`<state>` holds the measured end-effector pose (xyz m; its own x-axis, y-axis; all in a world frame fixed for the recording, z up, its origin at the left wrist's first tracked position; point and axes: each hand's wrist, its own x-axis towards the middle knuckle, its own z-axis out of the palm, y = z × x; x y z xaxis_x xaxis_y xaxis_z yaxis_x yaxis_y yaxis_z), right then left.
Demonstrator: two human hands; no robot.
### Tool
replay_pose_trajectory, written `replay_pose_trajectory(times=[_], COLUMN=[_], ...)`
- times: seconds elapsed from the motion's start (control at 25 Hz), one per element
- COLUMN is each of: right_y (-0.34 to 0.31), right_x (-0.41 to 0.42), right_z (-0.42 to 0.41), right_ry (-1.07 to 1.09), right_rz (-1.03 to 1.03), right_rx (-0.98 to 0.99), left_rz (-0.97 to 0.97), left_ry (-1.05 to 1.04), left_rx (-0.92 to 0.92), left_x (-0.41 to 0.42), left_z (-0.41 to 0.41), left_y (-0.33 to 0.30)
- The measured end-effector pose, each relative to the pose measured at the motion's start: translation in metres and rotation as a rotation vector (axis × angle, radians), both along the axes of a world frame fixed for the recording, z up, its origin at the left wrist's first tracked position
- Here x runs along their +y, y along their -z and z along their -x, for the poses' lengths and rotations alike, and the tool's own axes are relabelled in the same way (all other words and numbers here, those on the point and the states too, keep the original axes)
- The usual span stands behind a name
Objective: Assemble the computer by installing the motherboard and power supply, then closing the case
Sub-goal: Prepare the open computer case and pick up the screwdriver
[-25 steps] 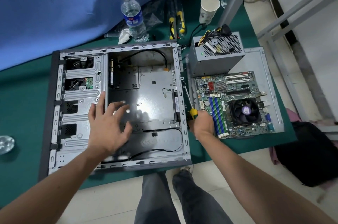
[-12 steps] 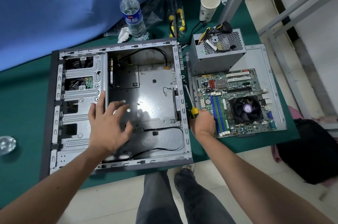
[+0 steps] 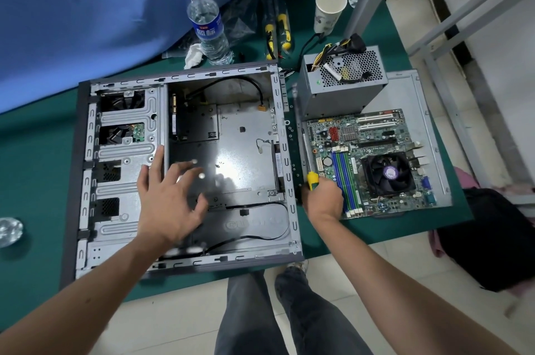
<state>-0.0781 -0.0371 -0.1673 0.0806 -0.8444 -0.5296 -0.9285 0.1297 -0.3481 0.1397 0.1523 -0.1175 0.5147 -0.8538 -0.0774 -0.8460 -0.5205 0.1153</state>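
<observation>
Steel case point(image 3: 185, 263) lies empty, board point(image 3: 373, 160) and supply point(image 3: 338, 91) outside; left hand point(image 3: 168, 201) spread, right hand point(image 3: 325, 198) gripping screwdriver point(image 3: 312, 179).

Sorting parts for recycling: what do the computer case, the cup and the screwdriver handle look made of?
Computer case: looks like bare grey sheet metal, stamped, with a glossy floor that mirrors light. Paper cup: matte white, seemingly paper, with a thin rolled rim. Screwdriver handle, gripped by the right hand: smooth yellow, probably plastic.

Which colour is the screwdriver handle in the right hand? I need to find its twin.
Yellow and black screwdriver, seen in the head view.
</observation>
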Motion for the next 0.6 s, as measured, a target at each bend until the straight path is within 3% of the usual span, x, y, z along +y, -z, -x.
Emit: replay_pose_trajectory(times=[0.12, 0.6], right_y=[-0.004, -0.001], right_x=[0.000, -0.014], right_z=[0.007, 0.014], right_ry=[0.056, -0.104], right_rz=[-0.022, -0.120], right_rx=[-0.125, -0.236], left_rz=[0.001, 0.014], left_ry=[-0.001, -0.020], left_rx=[0.006, 0.018], left_x=[0.001, -0.005], left_z=[0.000, 0.007], left_y=[-0.001, -0.010])
